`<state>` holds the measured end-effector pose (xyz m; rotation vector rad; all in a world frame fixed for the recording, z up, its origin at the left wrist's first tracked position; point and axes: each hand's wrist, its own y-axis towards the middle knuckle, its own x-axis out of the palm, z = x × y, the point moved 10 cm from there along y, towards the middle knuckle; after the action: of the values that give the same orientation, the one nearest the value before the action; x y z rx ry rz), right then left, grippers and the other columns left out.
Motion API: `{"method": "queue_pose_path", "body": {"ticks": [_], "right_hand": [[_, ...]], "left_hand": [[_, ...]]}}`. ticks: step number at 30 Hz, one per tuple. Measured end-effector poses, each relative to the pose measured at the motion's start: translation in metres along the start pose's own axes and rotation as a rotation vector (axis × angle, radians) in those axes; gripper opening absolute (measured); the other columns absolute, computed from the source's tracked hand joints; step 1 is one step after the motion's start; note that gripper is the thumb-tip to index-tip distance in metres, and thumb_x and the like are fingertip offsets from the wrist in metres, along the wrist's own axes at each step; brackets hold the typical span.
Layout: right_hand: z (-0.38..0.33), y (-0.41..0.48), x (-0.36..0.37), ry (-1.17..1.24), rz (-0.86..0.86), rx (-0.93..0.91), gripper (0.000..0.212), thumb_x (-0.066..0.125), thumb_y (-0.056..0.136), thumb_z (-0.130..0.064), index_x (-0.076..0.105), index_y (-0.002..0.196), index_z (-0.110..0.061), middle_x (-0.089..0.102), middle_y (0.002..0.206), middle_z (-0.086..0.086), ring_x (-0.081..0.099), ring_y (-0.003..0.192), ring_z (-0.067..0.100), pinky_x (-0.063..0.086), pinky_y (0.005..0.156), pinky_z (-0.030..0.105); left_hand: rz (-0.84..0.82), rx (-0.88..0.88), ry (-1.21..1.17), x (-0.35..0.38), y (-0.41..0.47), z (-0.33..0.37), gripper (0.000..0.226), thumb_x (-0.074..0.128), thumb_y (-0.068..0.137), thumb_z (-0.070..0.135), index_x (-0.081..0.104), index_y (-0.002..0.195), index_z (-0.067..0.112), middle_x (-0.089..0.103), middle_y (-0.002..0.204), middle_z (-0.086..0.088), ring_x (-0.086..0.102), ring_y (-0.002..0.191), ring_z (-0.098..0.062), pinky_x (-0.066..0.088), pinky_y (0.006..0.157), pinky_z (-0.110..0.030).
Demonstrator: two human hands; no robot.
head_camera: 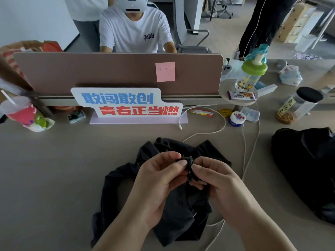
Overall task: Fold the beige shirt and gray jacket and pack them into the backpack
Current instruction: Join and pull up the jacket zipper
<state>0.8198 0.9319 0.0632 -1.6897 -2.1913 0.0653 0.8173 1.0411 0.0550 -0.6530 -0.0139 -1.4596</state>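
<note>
With left hand (159,178) and right hand (217,180) pinching the jacket's (181,212) bunched edge, better spread it flat on the bench (54,169).

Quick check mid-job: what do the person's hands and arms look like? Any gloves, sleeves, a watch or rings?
Nothing worn shows. The left hand and the right hand are bare, with no gloves, rings or tape, and the nails in view are unpainted. The forearms are bare down to the bottom edge of the picture, with no sleeve cuff, watch or strap in view.
</note>
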Motion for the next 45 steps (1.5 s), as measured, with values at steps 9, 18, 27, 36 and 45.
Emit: {"method": "queue_pose_path", "body": {"ticks": [9, 18, 27, 36, 45], "right_hand": [[0.001, -0.003, -0.005, -0.027, 0.001, -0.016, 0.020, 0.060, 0.074, -0.021, 0.056, 0.055, -0.018, 0.040, 0.055, -0.003, 0.035, 0.058, 0.012, 0.025, 0.059, 0.028], [0.010, -0.010, -0.003, 0.081, -0.071, 0.096, 0.022, 0.057, 0.071, -0.012, 0.050, 0.050, -0.014, 0.035, 0.051, 0.000, 0.033, 0.052, 0.013, 0.029, 0.058, 0.026], [0.012, -0.013, -0.006, 0.158, -0.060, 0.104, 0.023, 0.054, 0.071, -0.010, 0.044, 0.051, -0.012, 0.031, 0.051, 0.001, 0.032, 0.048, 0.014, 0.034, 0.055, 0.023], [0.002, -0.019, -0.002, 0.071, -0.062, 0.057, 0.028, 0.055, 0.073, -0.012, 0.047, 0.046, -0.015, 0.031, 0.056, 0.003, 0.031, 0.054, 0.015, 0.033, 0.051, 0.018], [0.007, -0.013, -0.011, 0.071, -0.026, 0.060, 0.026, 0.056, 0.073, -0.013, 0.049, 0.048, -0.015, 0.032, 0.051, 0.001, 0.033, 0.050, 0.013, 0.032, 0.059, 0.026]], "left_hand": [[-0.046, -0.075, 0.005, 0.003, 0.000, -0.006, 0.027, 0.059, 0.083, -0.005, 0.062, 0.068, 0.017, 0.065, 0.065, -0.003, 0.064, 0.056, -0.009, 0.050, 0.050, -0.019], [-0.191, -0.199, 0.132, 0.012, -0.003, -0.014, 0.024, 0.056, 0.084, -0.006, 0.056, 0.071, 0.015, 0.059, 0.057, 0.001, 0.059, 0.050, -0.008, 0.050, 0.048, -0.019], [-0.174, -0.263, -0.015, 0.016, -0.008, -0.024, 0.017, 0.056, 0.084, -0.006, 0.060, 0.081, 0.010, 0.064, 0.060, -0.003, 0.061, 0.050, -0.009, 0.052, 0.047, -0.019], [-0.196, -0.228, 0.045, 0.015, -0.008, -0.023, 0.015, 0.058, 0.084, -0.004, 0.060, 0.082, 0.010, 0.066, 0.064, -0.005, 0.064, 0.054, -0.010, 0.052, 0.050, -0.020], [-0.237, -0.298, 0.018, 0.018, -0.011, -0.029, 0.019, 0.057, 0.083, -0.006, 0.060, 0.074, 0.011, 0.062, 0.060, -0.004, 0.060, 0.050, -0.009, 0.052, 0.048, -0.019]]}}
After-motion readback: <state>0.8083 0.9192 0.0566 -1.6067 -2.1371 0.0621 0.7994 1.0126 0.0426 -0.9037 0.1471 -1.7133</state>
